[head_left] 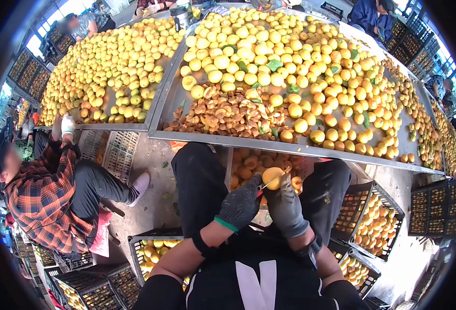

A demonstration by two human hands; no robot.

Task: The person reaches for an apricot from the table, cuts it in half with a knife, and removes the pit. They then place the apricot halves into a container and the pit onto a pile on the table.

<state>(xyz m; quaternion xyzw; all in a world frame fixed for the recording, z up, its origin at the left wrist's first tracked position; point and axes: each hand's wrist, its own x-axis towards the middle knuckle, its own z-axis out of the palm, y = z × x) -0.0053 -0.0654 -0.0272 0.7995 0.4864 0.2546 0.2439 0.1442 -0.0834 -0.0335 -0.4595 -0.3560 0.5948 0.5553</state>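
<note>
Both of my hands wear gray gloves and meet above a crate between my knees. My left hand [240, 205] is closed around a small knife with a red handle and a thin blade. The blade lies against a yellow apricot [273, 178]. Fingers of my right hand [288, 205] are wrapped round the underside of that apricot. Just below and behind the hands, the crate holds orange apricot halves [246, 165]. On the metal table [228, 140] in front lie a pile of brown pits or pieces [233, 111] and many whole yellow apricots [310, 62].
A person in a plaid shirt [42, 194] sits at the left by a second fruit-covered table section [115, 126]. Black crates of apricots stand at my right [375, 222] and left [155, 250]. Other people are around the far side of the tables.
</note>
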